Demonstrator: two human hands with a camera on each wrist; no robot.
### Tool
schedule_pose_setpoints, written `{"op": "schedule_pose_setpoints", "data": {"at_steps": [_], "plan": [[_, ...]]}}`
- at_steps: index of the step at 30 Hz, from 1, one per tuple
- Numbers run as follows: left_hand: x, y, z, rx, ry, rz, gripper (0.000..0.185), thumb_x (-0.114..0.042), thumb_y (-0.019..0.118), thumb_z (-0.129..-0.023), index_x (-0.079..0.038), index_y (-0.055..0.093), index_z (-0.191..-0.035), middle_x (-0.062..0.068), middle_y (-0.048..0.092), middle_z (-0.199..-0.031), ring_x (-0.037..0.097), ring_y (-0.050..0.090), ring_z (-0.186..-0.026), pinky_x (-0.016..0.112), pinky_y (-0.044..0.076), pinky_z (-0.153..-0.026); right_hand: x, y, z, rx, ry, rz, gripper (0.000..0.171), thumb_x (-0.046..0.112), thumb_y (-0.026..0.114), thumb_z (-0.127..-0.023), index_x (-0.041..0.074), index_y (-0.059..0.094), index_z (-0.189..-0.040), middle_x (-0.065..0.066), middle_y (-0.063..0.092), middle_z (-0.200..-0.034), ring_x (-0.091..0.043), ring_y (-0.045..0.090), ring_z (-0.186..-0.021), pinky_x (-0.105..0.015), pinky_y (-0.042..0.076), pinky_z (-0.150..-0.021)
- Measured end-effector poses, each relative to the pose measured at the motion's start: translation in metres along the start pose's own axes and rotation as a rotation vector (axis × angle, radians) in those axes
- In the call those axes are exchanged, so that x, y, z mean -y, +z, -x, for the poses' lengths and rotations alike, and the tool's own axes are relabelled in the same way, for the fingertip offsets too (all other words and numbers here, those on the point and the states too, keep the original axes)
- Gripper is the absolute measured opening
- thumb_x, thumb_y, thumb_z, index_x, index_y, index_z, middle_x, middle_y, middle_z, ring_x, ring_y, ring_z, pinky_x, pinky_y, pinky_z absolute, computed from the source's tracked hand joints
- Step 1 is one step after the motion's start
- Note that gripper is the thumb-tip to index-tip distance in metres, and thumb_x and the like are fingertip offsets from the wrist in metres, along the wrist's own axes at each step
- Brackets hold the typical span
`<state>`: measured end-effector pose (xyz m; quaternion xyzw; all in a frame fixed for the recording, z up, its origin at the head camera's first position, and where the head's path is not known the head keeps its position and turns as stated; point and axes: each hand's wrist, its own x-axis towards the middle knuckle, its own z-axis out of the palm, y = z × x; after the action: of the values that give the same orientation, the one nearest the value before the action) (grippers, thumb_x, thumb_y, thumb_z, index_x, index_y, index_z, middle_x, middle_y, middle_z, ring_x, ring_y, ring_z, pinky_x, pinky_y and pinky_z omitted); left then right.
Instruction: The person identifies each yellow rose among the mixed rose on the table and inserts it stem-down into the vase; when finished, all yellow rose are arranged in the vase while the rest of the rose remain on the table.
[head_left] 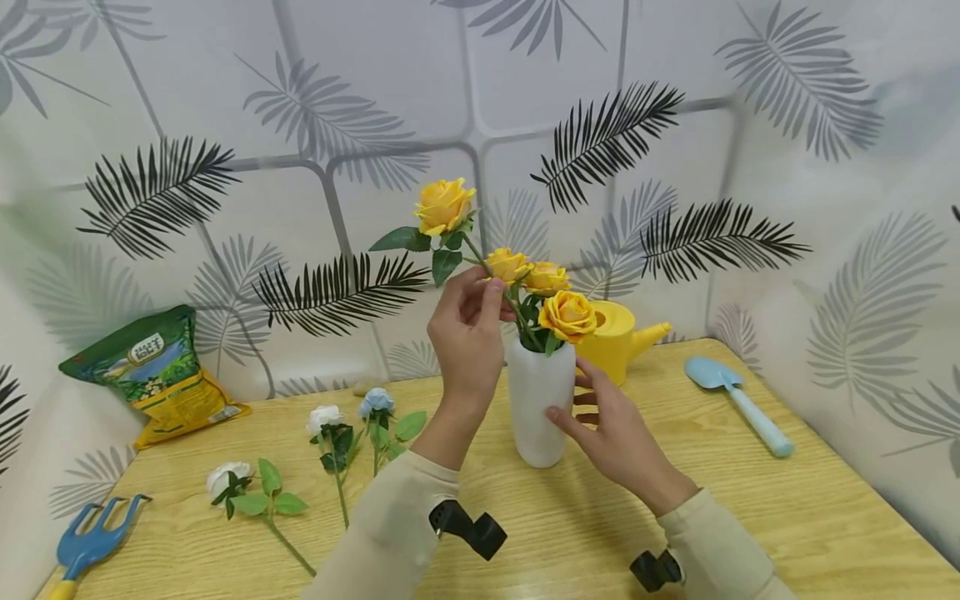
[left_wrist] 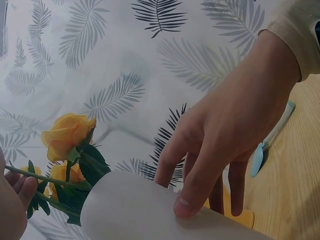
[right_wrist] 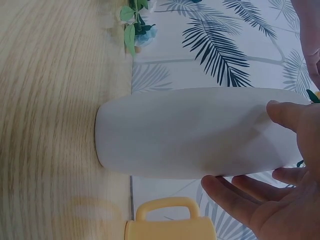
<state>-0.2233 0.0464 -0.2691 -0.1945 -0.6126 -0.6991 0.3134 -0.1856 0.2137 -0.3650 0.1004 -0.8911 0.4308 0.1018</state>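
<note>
My left hand (head_left: 467, 350) pinches the green stem of a yellow rose (head_left: 444, 207) above the mouth of a white vase (head_left: 542, 408). The bloom leans to the upper left, and the stem slants down toward the opening; its lower end is hidden. Several other yellow roses (head_left: 567, 316) stand in the vase. With the thumb in front and the fingers along the right side, my right hand (head_left: 622, 437) holds the upright vase. The right wrist view shows the thumb and fingers on opposite sides of the vase wall (right_wrist: 185, 132).
A yellow watering can (head_left: 615, 354) stands behind the vase. A light-blue trowel (head_left: 738, 400) lies at right. To the left are white roses (head_left: 227, 481), a blue rose (head_left: 377, 402), a blue hand fork (head_left: 93, 537) and a green-and-yellow bag (head_left: 168, 375) against the wall.
</note>
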Motion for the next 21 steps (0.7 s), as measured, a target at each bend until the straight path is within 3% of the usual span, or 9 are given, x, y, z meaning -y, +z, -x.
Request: {"op": "schedule_pose_setpoints", "data": {"at_steps": [5, 21], "plan": [[0.002, 0.002, 0.002, -0.040, -0.032, 0.019, 0.018, -0.004, 0.066, -0.096, 0.006, 0.067, -0.111, 0.023, 0.068, -0.095, 0.009, 0.065, -0.069, 0.023, 0.060, -0.068, 0.000, 0.000, 0.001, -0.001, -0.007, -0.003, 0.081, 0.034, 0.069, -0.096, 0.008, 0.025, -0.158, -0.022, 0.053, -0.144, -0.037, 0.065, -0.116, -0.050, 0.058, -0.093], [0.018, 0.001, 0.012, -0.106, -0.020, 0.032, 0.024, 0.002, 0.070, -0.092, 0.007, 0.060, -0.113, 0.022, 0.068, -0.100, 0.012, 0.065, -0.077, 0.023, 0.060, -0.069, 0.001, -0.001, 0.001, -0.003, -0.007, 0.007, 0.080, 0.035, 0.069, -0.096, 0.008, 0.026, -0.158, -0.021, 0.054, -0.144, -0.036, 0.065, -0.115, -0.050, 0.058, -0.092]]}}
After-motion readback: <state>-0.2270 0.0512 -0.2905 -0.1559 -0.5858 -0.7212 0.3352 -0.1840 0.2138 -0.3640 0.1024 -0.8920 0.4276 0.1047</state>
